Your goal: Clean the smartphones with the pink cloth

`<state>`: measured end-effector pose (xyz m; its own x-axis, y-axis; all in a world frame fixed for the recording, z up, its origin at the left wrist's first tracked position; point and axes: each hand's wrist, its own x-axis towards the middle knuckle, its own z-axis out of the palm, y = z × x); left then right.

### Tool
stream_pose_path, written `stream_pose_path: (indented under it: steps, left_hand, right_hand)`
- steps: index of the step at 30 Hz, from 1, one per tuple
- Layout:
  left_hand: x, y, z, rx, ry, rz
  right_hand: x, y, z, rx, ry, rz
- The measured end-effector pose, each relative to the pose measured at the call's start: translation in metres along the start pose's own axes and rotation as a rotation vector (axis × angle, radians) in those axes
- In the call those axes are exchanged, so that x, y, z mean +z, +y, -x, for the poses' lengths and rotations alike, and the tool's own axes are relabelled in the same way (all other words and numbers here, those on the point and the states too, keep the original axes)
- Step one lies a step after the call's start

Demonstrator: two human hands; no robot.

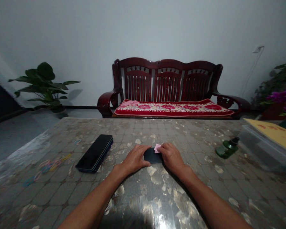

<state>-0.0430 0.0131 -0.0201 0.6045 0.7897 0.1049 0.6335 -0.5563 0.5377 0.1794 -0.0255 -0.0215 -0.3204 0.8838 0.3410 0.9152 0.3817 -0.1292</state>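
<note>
A dark, flat rectangle that looks like a phone (150,156) lies on the table between my hands. My left hand (136,157) grips its left end, thumb at the near edge and fingers at the far edge. In the closed fingers of my right hand (170,156) is a small folded pink piece (157,148), cloth or paper, resting against the right part of the dark rectangle. Those fingers hide the rectangle's right end. To the left lies a stack of black phones (95,152).
Several coloured rubber bands (53,163) are scattered at the left. On the right stand a green spray bottle (227,148) and a clear plastic box (259,152) with a yellow sheet (274,130) on top. Beyond the table (143,197) is a wooden bench (169,86).
</note>
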Motion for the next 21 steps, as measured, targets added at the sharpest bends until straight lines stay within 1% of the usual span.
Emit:
stream_pose_path:
  steps: [2, 4, 6, 10, 12, 14, 19, 21]
  left_hand:
    - [0.000, -0.001, 0.000, 0.012, 0.003, 0.007]
    - [0.000, -0.001, 0.000, 0.014, 0.002, 0.013]
    - [0.000, 0.000, 0.001, 0.009, -0.002, 0.012]
    - [0.000, 0.000, 0.001, -0.004, -0.002, -0.005]
    - [0.000, 0.000, 0.001, -0.010, -0.006, -0.018]
    - [0.000, 0.001, 0.000, -0.010, -0.011, -0.029]
    - [-0.001, 0.005, 0.000, 0.003, -0.007, -0.033]
    - [-0.002, 0.007, 0.001, 0.007, -0.004, -0.034]
  right_hand:
    - [0.003, -0.008, -0.001, -0.069, -0.009, -0.038]
    - [0.003, -0.011, -0.001, -0.099, -0.025, -0.041]
    - [0.001, -0.008, -0.002, -0.057, -0.041, -0.011]
    - [-0.006, 0.004, -0.002, 0.093, -0.058, 0.072]
    - [-0.007, 0.006, -0.001, 0.116, -0.070, 0.085]
    - [-0.006, 0.002, 0.000, 0.088, -0.076, 0.067]
    - [-0.001, -0.013, 0.006, -0.086, -0.062, -0.030]
    - [-0.002, -0.011, 0.008, -0.071, -0.053, -0.039]
